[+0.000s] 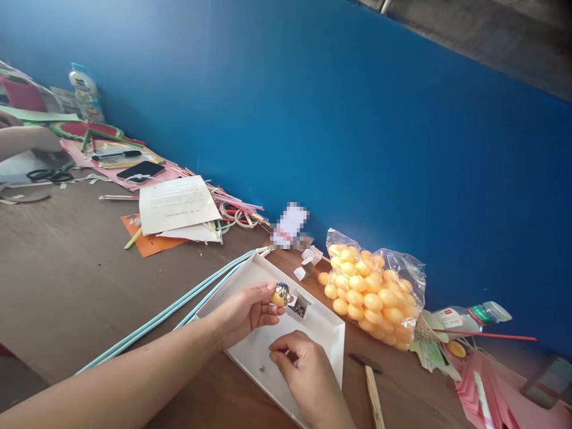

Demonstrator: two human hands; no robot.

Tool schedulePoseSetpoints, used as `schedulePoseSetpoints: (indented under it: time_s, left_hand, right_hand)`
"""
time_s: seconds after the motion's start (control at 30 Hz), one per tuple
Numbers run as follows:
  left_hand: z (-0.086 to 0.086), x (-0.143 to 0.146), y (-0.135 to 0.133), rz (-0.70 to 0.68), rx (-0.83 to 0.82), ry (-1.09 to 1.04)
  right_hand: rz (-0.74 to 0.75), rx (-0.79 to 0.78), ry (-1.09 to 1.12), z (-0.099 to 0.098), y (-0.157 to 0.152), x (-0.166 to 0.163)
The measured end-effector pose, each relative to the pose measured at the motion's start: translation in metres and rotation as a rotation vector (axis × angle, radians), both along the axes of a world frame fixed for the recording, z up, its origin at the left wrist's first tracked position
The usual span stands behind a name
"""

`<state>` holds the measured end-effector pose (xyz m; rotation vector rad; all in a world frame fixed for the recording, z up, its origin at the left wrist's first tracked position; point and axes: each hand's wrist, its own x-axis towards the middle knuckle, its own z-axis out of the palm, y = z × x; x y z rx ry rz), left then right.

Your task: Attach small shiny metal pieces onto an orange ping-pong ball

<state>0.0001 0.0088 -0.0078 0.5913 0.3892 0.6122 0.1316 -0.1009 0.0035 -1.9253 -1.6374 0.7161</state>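
Observation:
My left hand (250, 313) holds a shiny, gold-coloured ball (281, 295) between thumb and fingertips, above a shallow white box lid (335, 348). Just below and to the right of it, my right hand (304, 366) is closed in a pinch over the lid. Whatever those fingertips hold, if anything, is too small to make out. Inside the lid, beyond my hands, lies a small white box (305, 301) with small dark metal pieces (298, 308) in it. A small dark spot or piece (262, 369) shows on the lid's floor.
To the right stand a clear bag of orange balls (373, 292), a wooden-handled hammer (373, 393) and a lying plastic bottle (478, 314). Light-blue rods (170, 313) run along the left. Farther left are papers (179, 204), scissors (50, 175) and another person's arm (29, 142). A blue wall (313, 119) rises behind.

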Motion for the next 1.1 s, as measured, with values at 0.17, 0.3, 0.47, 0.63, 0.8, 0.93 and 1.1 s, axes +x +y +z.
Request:
schedulePoseSetpoints:
  time_s: [0.17,0.3,0.47,0.63,0.8,0.93,1.1]
  left_hand:
    - [-0.001,0.000,-0.001,0.003,-0.005,0.007]
    - [-0.001,0.000,-0.001,0.001,-0.007,-0.016]
    - [0.003,0.000,-0.002,-0.005,-0.018,-0.013]
    - [0.002,0.001,-0.002,-0.009,-0.023,-0.020]
    - [0.002,0.001,-0.004,-0.031,-0.008,-0.007]
    - [0.002,0.001,-0.005,-0.056,0.026,0.003]
    - [0.002,0.002,-0.006,-0.066,0.079,0.001]
  right_hand:
    - [0.106,-0.078,-0.115,-0.004,-0.002,-0.006]
    - [0.123,-0.071,-0.192,-0.009,0.000,-0.010]
    - [0.079,-0.021,-0.129,-0.005,0.004,-0.008]
    - [-0.094,0.085,0.246,-0.001,0.007,-0.001]
    - [-0.210,0.218,0.661,0.000,0.006,0.001]
    - [-0.269,0.305,0.861,0.002,0.006,-0.002]
    - [-0.315,0.314,0.940,0.003,0.006,-0.004]
